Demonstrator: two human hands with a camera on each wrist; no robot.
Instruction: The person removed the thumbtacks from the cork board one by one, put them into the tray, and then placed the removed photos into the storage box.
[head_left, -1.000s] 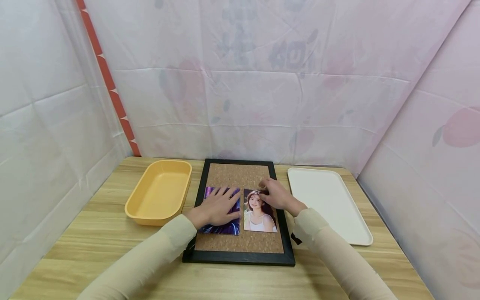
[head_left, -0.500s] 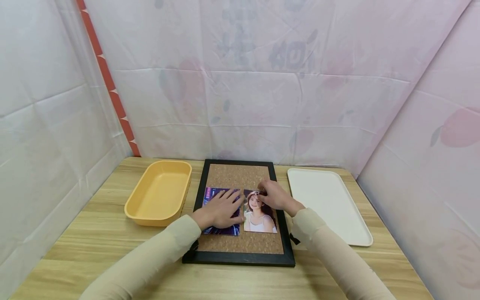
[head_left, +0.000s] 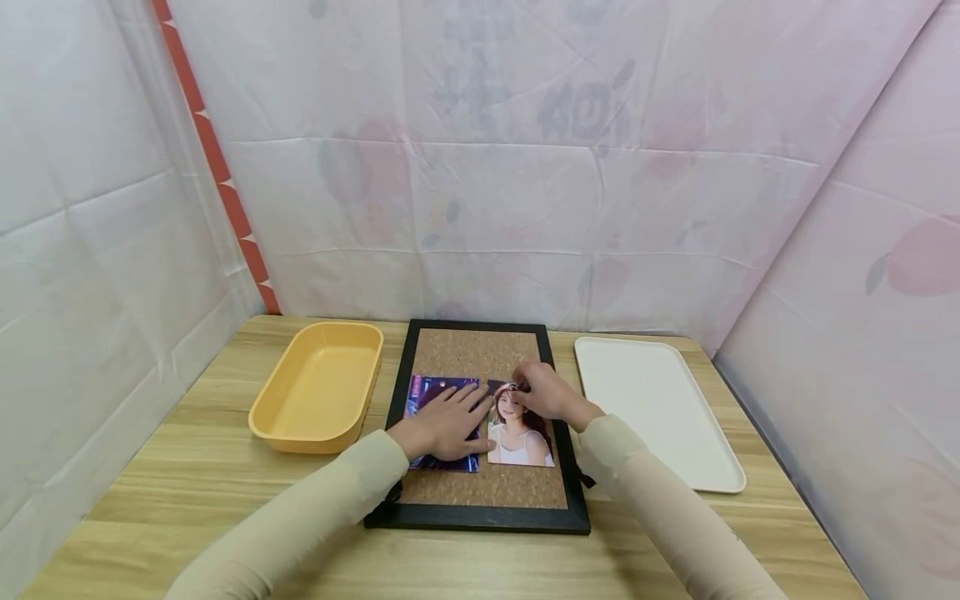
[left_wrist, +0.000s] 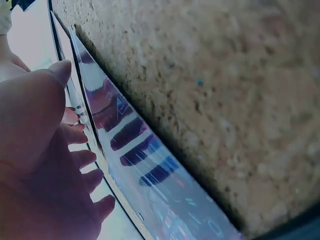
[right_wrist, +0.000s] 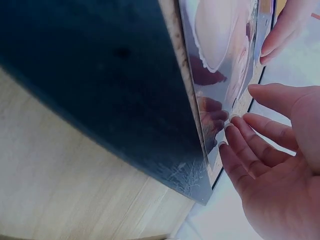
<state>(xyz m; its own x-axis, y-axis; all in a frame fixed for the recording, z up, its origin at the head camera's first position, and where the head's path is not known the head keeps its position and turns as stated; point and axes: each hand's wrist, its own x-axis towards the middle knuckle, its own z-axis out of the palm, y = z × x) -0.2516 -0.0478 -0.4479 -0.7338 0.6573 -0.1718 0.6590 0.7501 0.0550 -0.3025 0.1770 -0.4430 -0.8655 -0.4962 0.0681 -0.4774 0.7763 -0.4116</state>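
Two photo prints lie side by side on the cork of a black-framed corkboard (head_left: 480,518). The left one is a dark purple-blue print (head_left: 461,464); my left hand (head_left: 448,423) spreads over it, palm down, thumb and fingertips reaching the neighbouring print's left edge. The right one is a portrait photo (head_left: 516,450) of a person in a white top. My right hand (head_left: 550,392) is at its top edge, fingers bent. In the right wrist view, my right hand (right_wrist: 280,160) has thumb and fingers apart, with no object visible between them; the fingertips are close to the portrait photo (right_wrist: 215,75).
A yellow plastic basin (head_left: 318,383) stands left of the board. To the right lies a flat white tray (head_left: 652,400). The wooden table (head_left: 187,492) ends at light fabric walls (head_left: 510,208) behind and at both sides.
My left hand has slid slightly right, baring more of the purple-blue print's upper left. My right hand has shifted a little left along the portrait photo's top, its fingers drawing closer together.
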